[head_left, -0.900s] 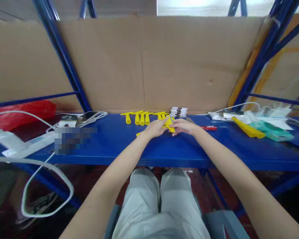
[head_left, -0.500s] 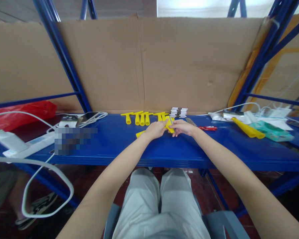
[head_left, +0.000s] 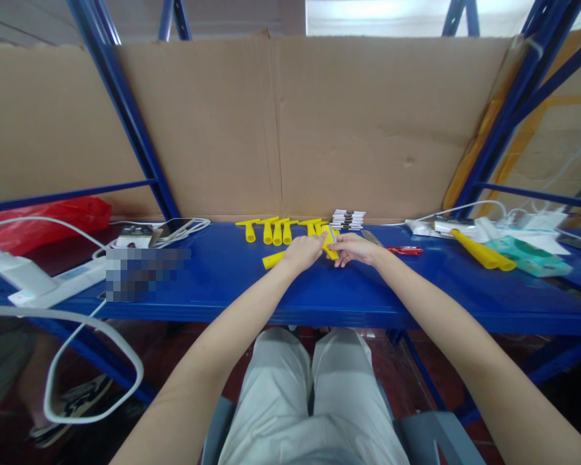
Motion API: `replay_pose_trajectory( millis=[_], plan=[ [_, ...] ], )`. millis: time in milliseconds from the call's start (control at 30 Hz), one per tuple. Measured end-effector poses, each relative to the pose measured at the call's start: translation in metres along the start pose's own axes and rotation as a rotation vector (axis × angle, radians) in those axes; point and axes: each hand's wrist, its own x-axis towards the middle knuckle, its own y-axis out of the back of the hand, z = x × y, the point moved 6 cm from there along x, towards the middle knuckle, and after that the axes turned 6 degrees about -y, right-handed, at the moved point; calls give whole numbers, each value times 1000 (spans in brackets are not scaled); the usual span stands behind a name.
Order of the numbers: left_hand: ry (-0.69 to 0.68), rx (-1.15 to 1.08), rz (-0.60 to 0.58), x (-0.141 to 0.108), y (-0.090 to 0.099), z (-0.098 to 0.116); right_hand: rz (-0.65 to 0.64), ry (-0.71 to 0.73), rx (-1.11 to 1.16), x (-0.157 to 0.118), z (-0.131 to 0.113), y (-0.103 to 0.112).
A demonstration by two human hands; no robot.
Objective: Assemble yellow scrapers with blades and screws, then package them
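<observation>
My left hand (head_left: 303, 252) is closed round a yellow T-shaped scraper (head_left: 274, 260), whose round handle sticks out to the left under the wrist. The wide yellow head shows between my two hands, tilted, with a thin greyish strip along it. My right hand (head_left: 351, 248) pinches that head from the right with thumb and fingers, some lower fingers curled below. Both hands are just above the blue tabletop (head_left: 223, 278). Beyond them several more yellow T-shaped scrapers (head_left: 268, 231) lie in a row, heads toward the cardboard.
A stack of small white packs (head_left: 348, 219) stands behind my hands. A red screwdriver (head_left: 404, 250) lies at right, beside flat metal pieces (head_left: 372, 237). Farther right are yellow cones (head_left: 481, 250) and a green pack (head_left: 527, 255). A power strip (head_left: 62, 284) and cables lie left.
My left hand and the scraper's handle end have shifted very slightly. Both hands keep their grip on the scraper, and the things around stay put.
</observation>
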Motion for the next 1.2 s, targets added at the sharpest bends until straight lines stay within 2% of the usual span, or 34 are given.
replay_pose_trajectory(
  millis=[267,333,400,467,533,600,633,767,900,1200],
  plan=[
    [48,-23,21,1,2,-2,2,1,18,-5,-5,-4],
    [72,-53,40,0,4,-6,43,8,15,-5,-7,1],
    [112,-104,52,0,5,-12,179,22,-32,-4,-8,16],
    [160,-168,58,0,5,-18,426,35,-175,-7,-10,41],
    [192,-227,67,0,5,-24,701,37,-447,-16,-13,67],
    [202,-265,75,0,4,-27,861,-13,-772,-23,-14,85],
    [202,-275,76,1,4,-28,893,-81,-860,-25,-11,92],
    [188,-290,74,1,3,-27,878,-248,-985,-28,0,104],
    [171,-297,77,2,2,-26,813,-275,-1045,-23,5,100],
    [162,-325,83,2,2,-24,819,-304,-1062,-19,10,99]
  ],
)
